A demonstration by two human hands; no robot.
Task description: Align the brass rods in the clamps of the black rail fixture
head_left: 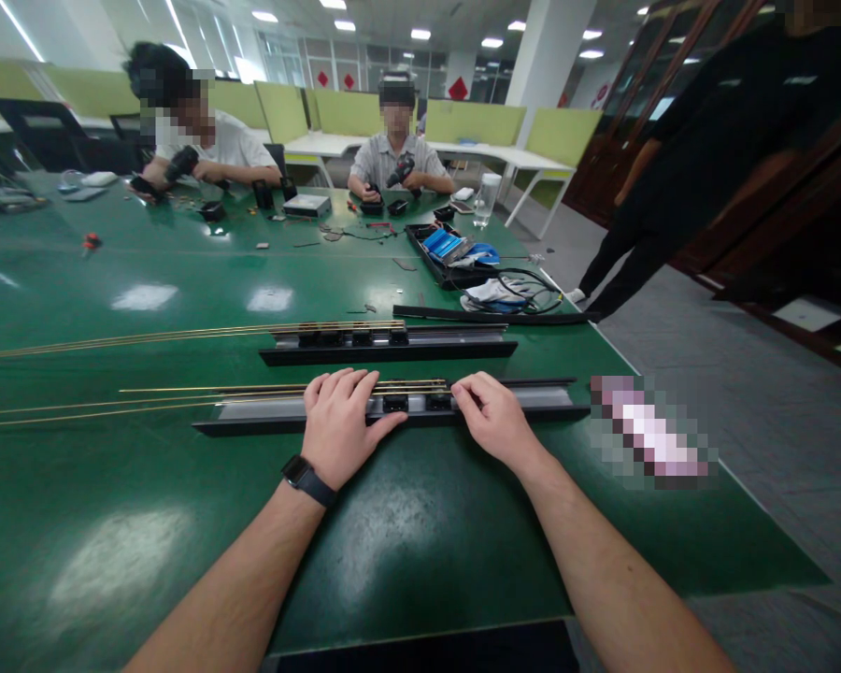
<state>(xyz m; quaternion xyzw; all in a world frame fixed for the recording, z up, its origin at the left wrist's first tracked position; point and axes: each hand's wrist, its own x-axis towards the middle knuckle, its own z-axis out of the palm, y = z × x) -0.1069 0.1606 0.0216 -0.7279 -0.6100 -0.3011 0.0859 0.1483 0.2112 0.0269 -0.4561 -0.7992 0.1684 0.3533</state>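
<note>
A long black channel rail (252, 427) with a pale inner face lies crosswise in front of me. My left hand (340, 425) bends over it, fingers at the far side and thumb along the near edge, holding it. Thin brass-coloured rods (168, 389) run under this hand from the left, reaching small black blocks inside the rail. One block (395, 403) sits beside my left thumb, another (437, 401) close to my right fingertips. My right hand (494, 421) is closed in a pinch at the rail near the rod ends; whatever is between thumb and finger is hidden.
Beyond lies a second rail (389, 351) with rods and blocks. Farther back are a black strip (491, 316), a black tray (455, 273) of blue items and a glass (487, 201). Two people work across the green table (420, 551); another stands at right. A blurred item (648, 430) lies right.
</note>
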